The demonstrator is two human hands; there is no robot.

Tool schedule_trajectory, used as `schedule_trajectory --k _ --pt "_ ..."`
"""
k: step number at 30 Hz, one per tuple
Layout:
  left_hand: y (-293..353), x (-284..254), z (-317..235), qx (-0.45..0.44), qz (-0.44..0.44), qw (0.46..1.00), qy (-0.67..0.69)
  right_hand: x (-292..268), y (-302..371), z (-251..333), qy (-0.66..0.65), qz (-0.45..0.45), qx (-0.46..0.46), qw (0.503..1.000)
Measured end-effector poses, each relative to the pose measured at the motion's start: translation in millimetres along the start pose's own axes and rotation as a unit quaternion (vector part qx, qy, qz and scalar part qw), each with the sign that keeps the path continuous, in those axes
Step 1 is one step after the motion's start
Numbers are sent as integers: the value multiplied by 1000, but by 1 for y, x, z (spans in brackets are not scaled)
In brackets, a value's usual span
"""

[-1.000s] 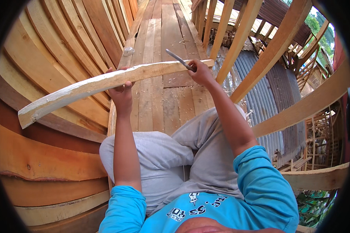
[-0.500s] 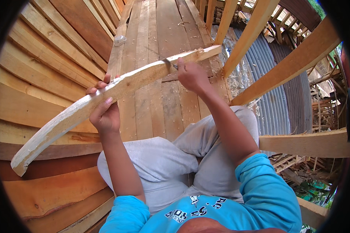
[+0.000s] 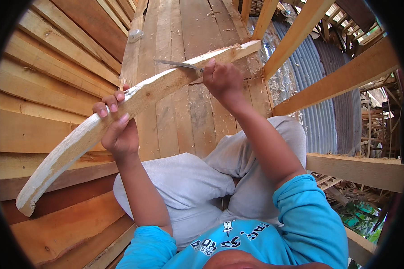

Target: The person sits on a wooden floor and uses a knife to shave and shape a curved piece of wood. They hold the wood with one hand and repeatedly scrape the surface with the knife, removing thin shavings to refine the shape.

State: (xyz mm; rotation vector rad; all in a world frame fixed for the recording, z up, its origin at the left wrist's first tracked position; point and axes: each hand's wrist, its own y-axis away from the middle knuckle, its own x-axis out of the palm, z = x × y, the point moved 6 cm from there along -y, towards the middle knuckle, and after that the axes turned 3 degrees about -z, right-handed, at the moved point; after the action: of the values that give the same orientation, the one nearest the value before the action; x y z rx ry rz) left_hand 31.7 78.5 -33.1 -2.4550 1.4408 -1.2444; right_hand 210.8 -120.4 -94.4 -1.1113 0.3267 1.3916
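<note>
A long, slightly curved length of wood [image 3: 161,89] slants across my lap area, its far edge pale and whitish, its near face bare tan timber. My left hand [image 3: 119,127] is wrapped round it left of its middle, fingers over the far edge and thumb on the near face. In my closed right hand [image 3: 223,83] is a knife [image 3: 177,64]; its handle is mostly hidden by the fingers. The thin blade points left and lies across the upper edge of the wood. Wood shavings cling near the wood's right end.
I sit cross-legged on a plank floor [image 3: 191,121] strewn with shavings. Stacked boards [image 3: 45,85] rise on the left. Upright wooden posts [image 3: 296,38] and a rail [image 3: 336,80] edge the right side, with corrugated metal sheets [image 3: 314,89] beyond. A small clear object [image 3: 135,36] lies at the far left.
The knife has turned, so its blade now shows broadside, pointing left across the wood. My left fingers have shifted on the wood, and its left end is slightly lower in view.
</note>
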Motion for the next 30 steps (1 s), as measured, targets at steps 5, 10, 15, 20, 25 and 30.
schedule_trajectory --k 5,10,15,20,25,30 --pt "-1 2 -3 1 32 999 1 -3 -2 -9 23 7 18 1000" --pt "2 -2 -10 -16 24 1000 -9 -2 -18 -44 90 98 171 976" --pt "-3 0 -4 3 89 996 -24 -20 -31 -124 124 114 155 973" --pt "-11 12 -12 38 170 983 -53 -25 -11 -74 41 156 144 976" --pt "-21 3 -14 50 212 974 -67 -30 2 -24 -72 211 119 968" --pt "-23 2 -6 -10 191 978 -77 -20 6 -34 -128 173 96 972"
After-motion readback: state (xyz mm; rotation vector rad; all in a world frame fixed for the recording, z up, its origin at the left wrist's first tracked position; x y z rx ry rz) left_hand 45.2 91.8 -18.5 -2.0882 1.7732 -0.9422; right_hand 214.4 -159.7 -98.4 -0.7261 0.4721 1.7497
